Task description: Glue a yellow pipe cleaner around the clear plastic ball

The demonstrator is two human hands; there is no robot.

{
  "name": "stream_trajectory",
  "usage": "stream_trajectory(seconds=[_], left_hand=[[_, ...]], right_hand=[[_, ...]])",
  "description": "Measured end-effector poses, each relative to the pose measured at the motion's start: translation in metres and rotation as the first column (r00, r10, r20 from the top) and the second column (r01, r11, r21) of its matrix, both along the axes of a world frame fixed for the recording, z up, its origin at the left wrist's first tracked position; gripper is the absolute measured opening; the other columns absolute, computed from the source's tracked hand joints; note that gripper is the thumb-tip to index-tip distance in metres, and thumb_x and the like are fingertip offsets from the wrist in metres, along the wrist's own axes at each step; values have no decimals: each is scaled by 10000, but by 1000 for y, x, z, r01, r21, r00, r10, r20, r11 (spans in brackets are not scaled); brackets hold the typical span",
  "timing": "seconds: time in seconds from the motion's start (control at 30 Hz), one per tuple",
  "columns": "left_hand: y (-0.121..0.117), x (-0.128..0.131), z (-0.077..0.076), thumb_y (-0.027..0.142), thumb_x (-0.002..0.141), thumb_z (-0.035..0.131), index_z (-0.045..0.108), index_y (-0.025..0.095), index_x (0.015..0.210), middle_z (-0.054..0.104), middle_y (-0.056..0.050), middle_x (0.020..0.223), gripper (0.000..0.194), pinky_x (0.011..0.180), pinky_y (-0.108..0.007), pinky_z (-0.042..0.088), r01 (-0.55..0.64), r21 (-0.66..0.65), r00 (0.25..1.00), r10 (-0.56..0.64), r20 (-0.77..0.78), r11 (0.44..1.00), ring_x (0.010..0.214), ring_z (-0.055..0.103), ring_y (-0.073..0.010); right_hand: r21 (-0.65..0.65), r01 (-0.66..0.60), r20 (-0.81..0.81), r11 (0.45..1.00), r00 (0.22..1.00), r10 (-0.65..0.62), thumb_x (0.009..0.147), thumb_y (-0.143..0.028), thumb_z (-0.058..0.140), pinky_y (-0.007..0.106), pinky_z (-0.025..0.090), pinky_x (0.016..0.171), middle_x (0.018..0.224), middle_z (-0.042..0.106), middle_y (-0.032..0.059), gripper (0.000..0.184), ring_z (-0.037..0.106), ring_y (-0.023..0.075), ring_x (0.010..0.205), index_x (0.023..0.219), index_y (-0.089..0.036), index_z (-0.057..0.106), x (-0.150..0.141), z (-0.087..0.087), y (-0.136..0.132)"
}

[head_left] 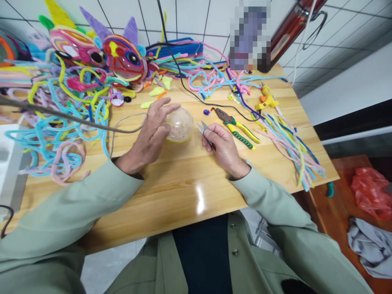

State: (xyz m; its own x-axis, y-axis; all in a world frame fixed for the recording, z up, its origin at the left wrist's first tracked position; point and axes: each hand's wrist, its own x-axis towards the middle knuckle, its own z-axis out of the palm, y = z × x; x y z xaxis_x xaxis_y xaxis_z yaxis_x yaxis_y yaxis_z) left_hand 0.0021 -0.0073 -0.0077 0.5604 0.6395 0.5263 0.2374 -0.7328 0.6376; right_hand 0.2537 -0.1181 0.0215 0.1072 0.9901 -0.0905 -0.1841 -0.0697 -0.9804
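Observation:
A clear plastic dome (pixel 180 124) with a yellowish lower rim rests on the wooden table in front of me. Beside its left edge is my left hand (pixel 150 132), fingers apart; thumb and fingertips reach the dome's side, and I cannot tell whether they press on it. My right hand (pixel 221 145) is closed around small scissors (pixel 201 127), whose pointed blades stick out toward the dome, parted slightly. To the right of that hand lie pliers (pixel 237 128) with green and yellow handles. A small dark blue coil (pixel 206 112) sits just beyond the scissors.
Tangled pipe cleaners (pixel 61 118) heap up on the left, below two colourful horned figures (pixel 124 57). More pipe cleaners (pixel 290 143) lie at the right edge, near a yellow glue gun (pixel 267 99). A black cable (pixel 174 57) crosses the back; a grey cord (pixel 76 119) runs by my left hand.

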Motion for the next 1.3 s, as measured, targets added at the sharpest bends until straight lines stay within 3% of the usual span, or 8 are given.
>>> stream_trajectory(seconds=[0.07,0.17,0.23,0.37,0.6,0.8,1.07,1.3], left_hand=[[-3,3,3,812,1218,452,568,361,1720,573,-107,1792,684,1446,-672,467,-4,17,1000,4,-22,1000,1719,523,-408],[-8,9,5,854,1033,808,544,322,1686,618,-151,1705,883,1422,-663,506,-62,33,998,63,-20,998,1650,581,-425],[-11,13,5,828,933,941,545,313,1649,635,-158,1660,966,1399,-657,533,-89,42,996,90,-18,995,1605,613,-426],[-15,14,9,759,1015,900,512,327,1684,608,-164,1718,886,1402,-650,531,-54,-1,997,54,-48,999,1637,604,-407],[-16,14,11,840,1083,751,555,334,1748,592,-180,1780,858,1452,-686,444,2,18,997,0,-83,1000,1719,539,-426],[-19,20,11,891,949,870,596,338,1722,655,-158,1733,989,1440,-644,478,18,-30,998,-20,-62,999,1668,595,-426],[-21,25,12,901,990,819,593,290,1690,693,-169,1659,956,1365,-575,572,9,-76,1000,-11,-23,997,1561,674,-382],[-18,23,14,903,1019,776,607,289,1674,681,-180,1679,914,1395,-609,544,44,-83,998,-47,-36,996,1598,648,-395]], right_hand=[[3,-25,10,1000,1000,25,966,-581,908,264,347,537,668,659,-67,450,446,93,546,839,-260,620,-2,0,0],[15,-54,18,998,998,54,976,-570,906,264,313,522,648,659,-68,426,426,88,525,857,-255,646,-4,0,-2],[21,-76,13,997,997,75,975,-569,905,265,293,514,629,652,-70,420,411,85,514,859,-251,658,-4,2,-4],[15,-122,31,992,992,121,978,-575,899,270,315,530,604,639,-74,425,393,82,513,846,-246,665,-3,6,-6],[21,-136,128,991,983,132,984,-529,889,278,389,605,617,636,-71,390,477,103,576,843,-246,662,0,11,-8],[34,-166,193,986,969,156,1027,-524,840,296,433,665,636,631,-80,374,486,101,590,868,-246,648,-2,12,-11],[3,-144,161,990,977,141,986,-588,873,296,426,648,632,639,-76,415,485,106,586,876,-251,658,-5,10,-12],[11,-119,161,993,980,116,967,-626,901,299,417,630,624,644,-73,443,475,111,570,878,-252,681,-7,12,-14]])
